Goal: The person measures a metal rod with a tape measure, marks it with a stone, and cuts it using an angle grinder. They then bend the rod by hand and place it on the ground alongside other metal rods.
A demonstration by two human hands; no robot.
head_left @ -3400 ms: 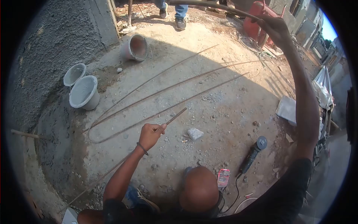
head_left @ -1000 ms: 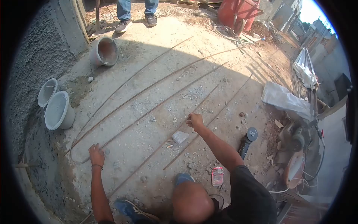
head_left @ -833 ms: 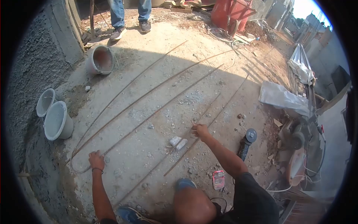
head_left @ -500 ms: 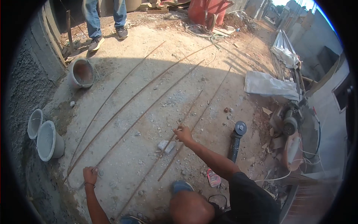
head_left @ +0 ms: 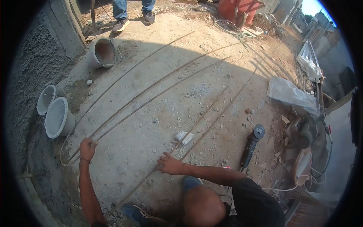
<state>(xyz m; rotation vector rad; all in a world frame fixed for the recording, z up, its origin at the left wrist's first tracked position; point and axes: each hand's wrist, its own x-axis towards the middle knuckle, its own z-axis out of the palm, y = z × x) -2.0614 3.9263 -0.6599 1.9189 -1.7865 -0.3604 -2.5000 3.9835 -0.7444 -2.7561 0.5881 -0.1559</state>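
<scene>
Several long thin steel rods lie across the rough ground. My left hand (head_left: 87,148), at the lower left, is closed round the end part of a curved rod (head_left: 159,95); another long rod (head_left: 132,99) runs close beside it. My right hand (head_left: 169,164) is low in the middle, at a straighter rod (head_left: 200,120); its fingers are bent, and whether they grip the rod is unclear. Just above that hand a pale stone block (head_left: 184,137) touches this rod. One more rod (head_left: 227,109) lies to its right. An angle grinder (head_left: 249,149) rests on the ground right of my right hand.
Three buckets stand or lie at the left: one tipped (head_left: 102,53), one small (head_left: 46,99), one larger (head_left: 59,118). A person's legs (head_left: 121,9) are at the top left. A red wheelbarrow (head_left: 236,11) is at the back, a white sack (head_left: 293,92) at the right.
The view has shifted, so the scene sits further right. My left hand has moved up to the curved rod's end part. My right hand has come down nearer my knee, below the stone block.
</scene>
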